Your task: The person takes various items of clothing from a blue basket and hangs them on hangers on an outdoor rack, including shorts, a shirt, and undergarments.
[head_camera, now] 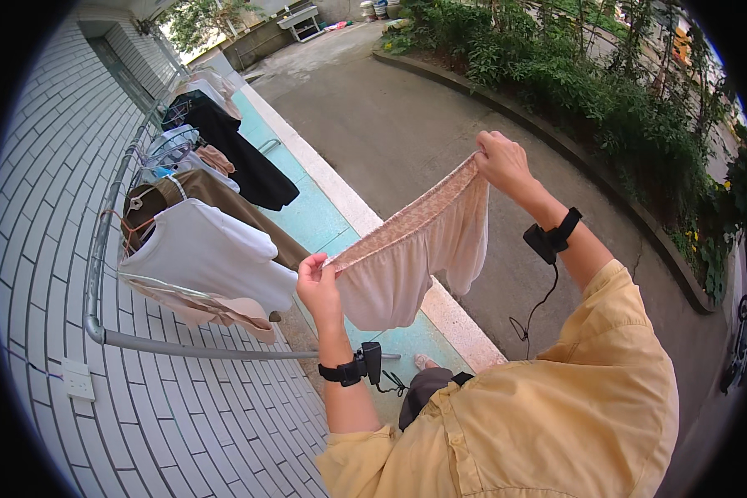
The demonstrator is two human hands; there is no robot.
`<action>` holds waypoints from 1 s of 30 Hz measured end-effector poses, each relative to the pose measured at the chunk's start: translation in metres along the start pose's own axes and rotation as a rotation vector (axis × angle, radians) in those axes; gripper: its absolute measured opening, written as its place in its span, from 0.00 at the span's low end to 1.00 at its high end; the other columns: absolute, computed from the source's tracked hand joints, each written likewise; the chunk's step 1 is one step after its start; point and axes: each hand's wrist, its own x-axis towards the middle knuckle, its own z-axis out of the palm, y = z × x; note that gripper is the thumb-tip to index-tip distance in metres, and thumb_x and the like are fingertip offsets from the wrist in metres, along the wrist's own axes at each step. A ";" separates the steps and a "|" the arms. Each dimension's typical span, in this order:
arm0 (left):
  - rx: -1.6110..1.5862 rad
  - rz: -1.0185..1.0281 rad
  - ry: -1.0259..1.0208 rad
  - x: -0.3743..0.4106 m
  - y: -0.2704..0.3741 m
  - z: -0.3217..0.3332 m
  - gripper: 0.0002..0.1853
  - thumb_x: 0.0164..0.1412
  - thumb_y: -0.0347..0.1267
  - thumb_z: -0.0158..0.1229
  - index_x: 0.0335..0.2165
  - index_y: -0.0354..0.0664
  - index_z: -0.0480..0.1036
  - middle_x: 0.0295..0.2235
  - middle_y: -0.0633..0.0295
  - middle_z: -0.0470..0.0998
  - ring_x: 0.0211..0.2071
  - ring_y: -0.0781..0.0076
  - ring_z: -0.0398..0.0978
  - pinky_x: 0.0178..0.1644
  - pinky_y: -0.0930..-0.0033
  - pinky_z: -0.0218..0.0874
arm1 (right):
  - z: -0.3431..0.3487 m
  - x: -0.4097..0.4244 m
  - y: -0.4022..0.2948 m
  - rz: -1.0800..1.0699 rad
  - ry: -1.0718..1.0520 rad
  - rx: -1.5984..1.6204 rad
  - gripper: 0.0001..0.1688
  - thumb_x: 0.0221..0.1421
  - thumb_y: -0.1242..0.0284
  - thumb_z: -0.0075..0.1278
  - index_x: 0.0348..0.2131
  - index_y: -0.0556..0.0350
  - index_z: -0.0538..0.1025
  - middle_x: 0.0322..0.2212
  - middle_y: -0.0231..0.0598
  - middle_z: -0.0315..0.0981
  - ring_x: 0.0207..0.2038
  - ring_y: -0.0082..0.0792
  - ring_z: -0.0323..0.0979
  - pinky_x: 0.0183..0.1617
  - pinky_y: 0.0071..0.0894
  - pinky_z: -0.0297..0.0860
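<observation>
A pale pink garment with an elastic waistband (398,267) is stretched between my two hands, its patterned inside showing along the top edge. My left hand (319,280) pinches one end of the waistband, near the hanging clothes. The other end is gripped by my right hand (501,160), farther out and higher in the picture. The fabric hangs down from the band in loose folds. Left of my left hand, a white shirt (205,255) hangs on an orange hanger, with a beige garment (224,311) in front of it and brown trousers (224,199) behind.
A grey metal rail (193,345) runs along the white brick wall (50,249), carrying several garments, among them a black one (230,149). A wall socket (78,380) sits below. Beyond the turquoise tiled floor (305,211) lie concrete paving and a curbed bed of plants (548,81).
</observation>
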 end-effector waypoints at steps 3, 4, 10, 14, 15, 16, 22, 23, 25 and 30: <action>0.430 0.132 0.089 0.049 -0.031 -0.020 0.06 0.50 0.21 0.53 0.31 0.34 0.72 0.30 0.63 0.74 0.26 0.80 0.70 0.32 0.77 0.64 | 0.038 0.030 -0.018 -0.119 -0.068 0.143 0.09 0.49 0.74 0.44 0.31 0.55 0.74 0.32 0.45 0.75 0.38 0.52 0.72 0.39 0.48 0.68; 0.433 0.047 0.011 0.060 -0.037 -0.022 0.06 0.49 0.21 0.52 0.29 0.35 0.72 0.28 0.65 0.74 0.25 0.81 0.69 0.31 0.77 0.62 | 0.055 0.040 -0.015 -0.166 -0.261 0.026 0.08 0.48 0.74 0.45 0.29 0.56 0.75 0.29 0.48 0.75 0.36 0.53 0.73 0.38 0.48 0.68; 0.083 -0.025 0.066 0.123 -0.058 -0.021 0.09 0.49 0.18 0.50 0.32 0.35 0.72 0.27 0.67 0.72 0.25 0.84 0.66 0.30 0.80 0.59 | 0.129 0.106 -0.048 0.076 -0.274 0.451 0.06 0.45 0.79 0.44 0.23 0.59 0.75 0.20 0.47 0.73 0.25 0.45 0.73 0.32 0.38 0.70; -0.071 -0.040 0.119 0.169 -0.067 -0.007 0.11 0.49 0.18 0.51 0.35 0.34 0.72 0.30 0.67 0.71 0.26 0.85 0.65 0.30 0.80 0.58 | 0.170 0.160 -0.063 0.359 -0.748 1.040 0.05 0.51 0.78 0.46 0.23 0.57 0.73 0.21 0.26 0.69 0.25 0.22 0.70 0.27 0.25 0.70; -0.094 -0.023 0.139 0.181 -0.069 -0.006 0.11 0.49 0.18 0.51 0.35 0.34 0.72 0.30 0.68 0.71 0.26 0.85 0.65 0.30 0.80 0.58 | 0.182 0.174 -0.067 0.289 -0.780 0.981 0.05 0.50 0.78 0.47 0.23 0.57 0.73 0.21 0.26 0.69 0.25 0.22 0.69 0.28 0.25 0.71; -0.009 -0.008 0.123 0.194 -0.070 -0.005 0.11 0.51 0.19 0.51 0.36 0.34 0.72 0.29 0.67 0.72 0.27 0.86 0.65 0.30 0.81 0.58 | 0.192 0.187 -0.072 0.217 -0.809 0.923 0.05 0.50 0.78 0.47 0.23 0.57 0.73 0.21 0.26 0.69 0.24 0.21 0.69 0.29 0.24 0.71; 0.053 -0.012 0.042 0.274 -0.030 0.048 0.08 0.54 0.23 0.52 0.35 0.34 0.73 0.24 0.69 0.72 0.25 0.84 0.66 0.30 0.79 0.59 | 0.255 0.275 -0.096 -0.204 -1.160 0.516 0.12 0.49 0.76 0.51 0.35 0.63 0.78 0.28 0.41 0.77 0.31 0.29 0.76 0.30 0.27 0.73; 0.095 -0.015 0.043 0.286 -0.027 0.055 0.08 0.54 0.23 0.52 0.35 0.34 0.73 0.24 0.69 0.72 0.25 0.84 0.66 0.30 0.79 0.59 | 0.266 0.290 -0.104 -0.340 -1.106 0.504 0.12 0.49 0.75 0.51 0.35 0.63 0.78 0.28 0.42 0.77 0.32 0.30 0.76 0.31 0.27 0.73; 0.127 -0.048 0.019 0.305 -0.031 0.054 0.07 0.55 0.23 0.52 0.35 0.34 0.73 0.26 0.69 0.74 0.26 0.86 0.66 0.30 0.80 0.59 | 0.279 0.320 -0.135 -0.625 -0.966 0.498 0.13 0.51 0.74 0.52 0.36 0.63 0.78 0.29 0.44 0.78 0.33 0.31 0.76 0.32 0.26 0.72; 0.213 -0.091 0.068 0.335 -0.021 0.046 0.07 0.55 0.22 0.52 0.35 0.35 0.73 0.27 0.71 0.73 0.26 0.88 0.66 0.29 0.83 0.57 | 0.290 0.379 -0.261 -0.484 -0.955 1.062 0.13 0.60 0.70 0.48 0.33 0.64 0.77 0.26 0.37 0.77 0.29 0.24 0.76 0.34 0.24 0.73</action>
